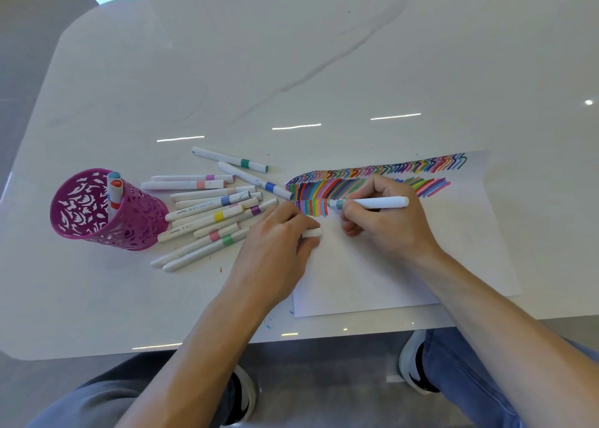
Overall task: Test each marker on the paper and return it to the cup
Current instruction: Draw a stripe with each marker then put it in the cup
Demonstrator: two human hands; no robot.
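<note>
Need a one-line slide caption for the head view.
Right hand holds a marker to the paper, left hand pinches a white cap, loose markers lie beside the pink cup.

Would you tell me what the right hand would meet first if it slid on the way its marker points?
Probably the left hand: the right hand aims its marker left across the paper, and the left fingers lie just past its tip. Height is unclear, so it might pass over them.
</note>
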